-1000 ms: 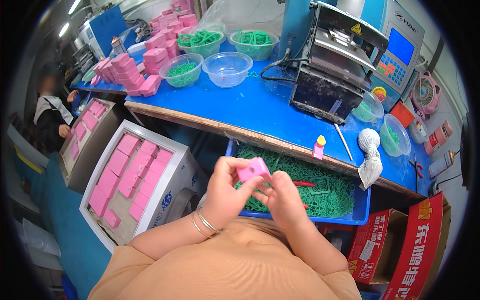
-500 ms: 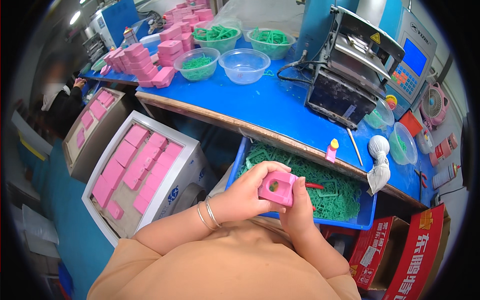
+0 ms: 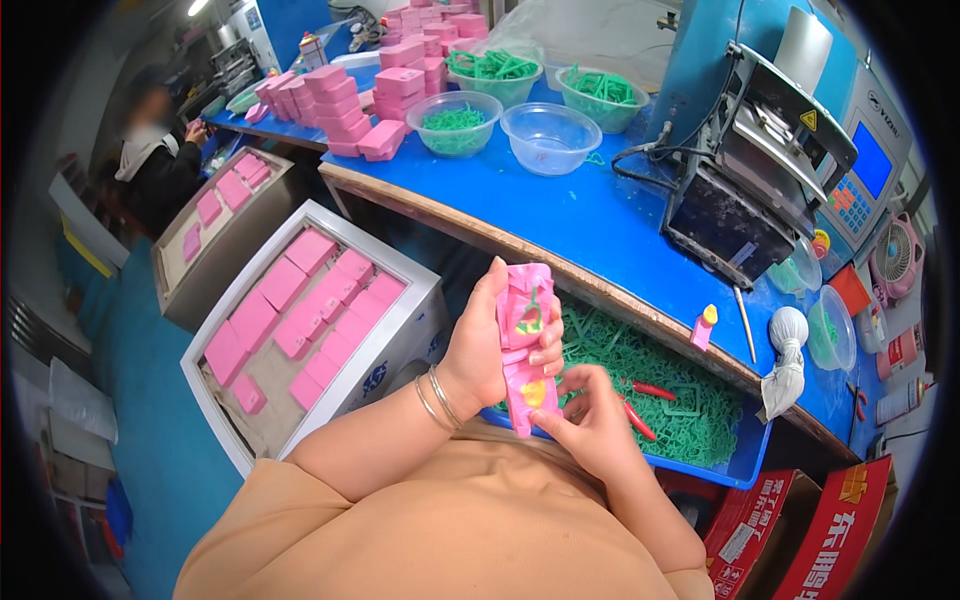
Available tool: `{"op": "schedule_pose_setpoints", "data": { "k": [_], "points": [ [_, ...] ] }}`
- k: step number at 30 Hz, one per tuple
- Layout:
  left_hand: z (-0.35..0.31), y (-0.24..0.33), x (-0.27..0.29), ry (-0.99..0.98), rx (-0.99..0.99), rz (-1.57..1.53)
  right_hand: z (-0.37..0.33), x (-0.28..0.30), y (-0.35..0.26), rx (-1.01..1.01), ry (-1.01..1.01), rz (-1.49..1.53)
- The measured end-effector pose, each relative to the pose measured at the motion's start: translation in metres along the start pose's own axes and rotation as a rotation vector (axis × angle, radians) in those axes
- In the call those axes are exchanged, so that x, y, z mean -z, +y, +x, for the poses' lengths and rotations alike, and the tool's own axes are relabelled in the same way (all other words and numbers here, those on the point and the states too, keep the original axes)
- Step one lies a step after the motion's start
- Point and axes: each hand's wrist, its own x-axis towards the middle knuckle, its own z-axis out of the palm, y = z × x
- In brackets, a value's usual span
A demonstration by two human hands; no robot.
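A pink two-part mold [image 3: 516, 372] lies unfolded lengthwise in front of me, its inner faces up. My left hand [image 3: 478, 345] grips it from the left, with fingertips wrapped over its right edge. In the upper half sits a small green piece [image 3: 534, 308] with a loop or stem shape. A yellow piece [image 3: 534, 393] shows in the lower half. My right hand [image 3: 596, 415] is closed at the mold's lower right edge, thumb and curled fingers on it. Red-handled pliers [image 3: 640, 405] rest on green plastic scraps [image 3: 690, 430] beside this hand.
A blue tray [image 3: 757, 445] holds the scraps under the blue table [image 3: 610, 215]. Left stands a box [image 3: 425, 290] topped with pink blocks. Clear bowls [image 3: 552, 140], stacked blocks [image 3: 335, 100] and a press machine [image 3: 745, 190] occupy the table. Red cartons [image 3: 840, 530] are lower right; a person [image 3: 155, 150] sits far left.
The pink mold has gone from a compact closed block to two unfolded halves, showing green and yellow inside. My left hand has turned upright around it; my right hand has lowered to its bottom end.
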Motion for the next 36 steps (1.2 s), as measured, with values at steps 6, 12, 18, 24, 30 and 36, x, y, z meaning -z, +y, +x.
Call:
{"op": "schedule_pose_setpoints", "data": {
  "k": [6,12,18,24,30,36],
  "points": [
    [-0.009,-0.013,-0.009,0.104,-0.039,0.375,0.015,0.015,-0.020,0.327,0.135,0.211],
    [-0.007,-0.019,0.014,0.151,-0.068,0.332,0.023,0.023,-0.023,0.600,0.019,-0.127],
    [-0.009,-0.019,0.011,0.099,0.124,0.089,0.012,0.018,-0.021,0.356,-0.052,0.242],
    [-0.008,-0.017,-0.002,0.029,0.207,0.101,0.014,0.010,-0.010,-0.035,-0.048,0.968],
    [-0.006,-0.017,-0.001,0.145,0.153,0.134,0.013,0.003,0.002,-0.118,0.170,0.763],
    [-0.009,-0.030,0.003,0.191,0.039,0.368,0.017,0.020,-0.023,0.305,0.150,0.030]
  ]
}}
